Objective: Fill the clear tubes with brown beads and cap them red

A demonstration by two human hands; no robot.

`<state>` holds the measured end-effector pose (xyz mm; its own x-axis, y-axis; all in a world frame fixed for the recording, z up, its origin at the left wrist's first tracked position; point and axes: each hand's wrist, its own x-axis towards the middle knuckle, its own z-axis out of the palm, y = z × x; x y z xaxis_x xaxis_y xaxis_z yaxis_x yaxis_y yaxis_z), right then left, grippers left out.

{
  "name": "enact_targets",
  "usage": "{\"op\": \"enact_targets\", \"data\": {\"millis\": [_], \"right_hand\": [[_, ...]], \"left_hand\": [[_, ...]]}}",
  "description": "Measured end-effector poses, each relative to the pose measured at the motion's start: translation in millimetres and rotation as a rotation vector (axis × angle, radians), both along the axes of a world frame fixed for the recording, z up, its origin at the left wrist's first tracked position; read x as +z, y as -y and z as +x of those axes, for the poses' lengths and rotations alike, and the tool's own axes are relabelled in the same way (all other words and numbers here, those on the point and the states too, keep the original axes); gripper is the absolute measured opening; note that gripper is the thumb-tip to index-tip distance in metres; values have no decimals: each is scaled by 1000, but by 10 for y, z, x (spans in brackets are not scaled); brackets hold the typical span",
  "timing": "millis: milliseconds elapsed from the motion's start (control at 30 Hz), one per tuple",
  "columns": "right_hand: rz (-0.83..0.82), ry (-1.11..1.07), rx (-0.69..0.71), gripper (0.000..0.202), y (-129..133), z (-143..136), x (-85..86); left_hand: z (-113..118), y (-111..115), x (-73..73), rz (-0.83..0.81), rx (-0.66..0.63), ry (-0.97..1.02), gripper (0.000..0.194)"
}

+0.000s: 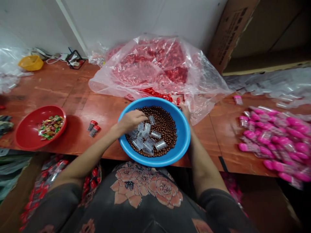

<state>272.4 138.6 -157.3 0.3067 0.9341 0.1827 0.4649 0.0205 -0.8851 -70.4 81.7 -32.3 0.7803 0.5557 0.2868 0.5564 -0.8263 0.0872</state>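
A blue basin [185,139] full of small brown balls [166,124] stands at the table's front edge, close against my body. Several clear plastic tubes [148,145] lie on the balls in its left and middle part. Over the basin's left side is my left hand [133,120], its fingers drawn together and pointing right above the tubes; what they pinch, if anything, is hidden. Outside the right rim is my right hand [186,113], close to loose red caps [167,97] behind the basin. Its fingers are mostly hidden and blurred.
Behind the basin lies a large clear bag [150,64] of red caps. A red bowl [21,132] of wrapped candies and two red-capped tubes [93,129] are on the left. Pink-capped tubes [274,136] pile up at right, below a cardboard box [230,35].
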Motion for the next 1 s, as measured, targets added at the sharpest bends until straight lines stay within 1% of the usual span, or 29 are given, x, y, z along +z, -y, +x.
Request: {"op": "enact_targets", "data": {"millis": [33, 67, 133, 167, 233, 300, 367, 433, 500, 567, 600, 667, 800, 900, 1000], "right_hand": [[6, -12, -36, 25, 37, 16, 9], [13, -28, -74, 25, 81, 32, 19], [31, -80, -149, 26, 197, 68, 39], [42, -116, -184, 26, 271, 85, 48], [68, -210, -244, 27, 450, 115, 64], [91, -320, -285, 30, 661, 134, 79], [107, -419, -310, 33, 888, 144, 96], [109, -595, -320, 35, 1110, 148, 121], [83, -835, -321, 37, 1313, 147, 155], [44, -1040, -335, 35, 1486, 141, 191], [29, -1090, -348, 33, 1560, 137, 206], [9, -1130, -365, 29, 1684, 126, 227], [-20, -1077, -330, 31, 1843, 118, 227], [-36, -1038, -309, 34, 1894, 99, 222], [-59, -1037, -314, 35, 1899, 41, 243]], "left_hand": [[231, -83, -10, -57, -92, -124, 31], [425, -167, -38, -111, -143, -245, 30], [690, -329, -118, -206, -161, -420, 26], [767, -403, -159, -238, -151, -467, 25], [846, -531, -230, -269, -136, -497, 25], [884, -622, -282, -301, -120, -494, 35], [935, -670, -318, -384, -77, -480, 46], [1016, -676, -337, -503, -26, -445, 49], [1119, -649, -338, -595, 5, -415, 48], [1230, -600, -325, -635, 16, -403, 47], [1284, -572, -317, -643, 23, -400, 47], [1383, -513, -309, -653, 37, -388, 48], [1528, -408, -339, -662, 38, -335, 45], [1575, -367, -368, -654, 40, -319, 39], [1576, -363, -398, -706, 53, -296, 42]]}}
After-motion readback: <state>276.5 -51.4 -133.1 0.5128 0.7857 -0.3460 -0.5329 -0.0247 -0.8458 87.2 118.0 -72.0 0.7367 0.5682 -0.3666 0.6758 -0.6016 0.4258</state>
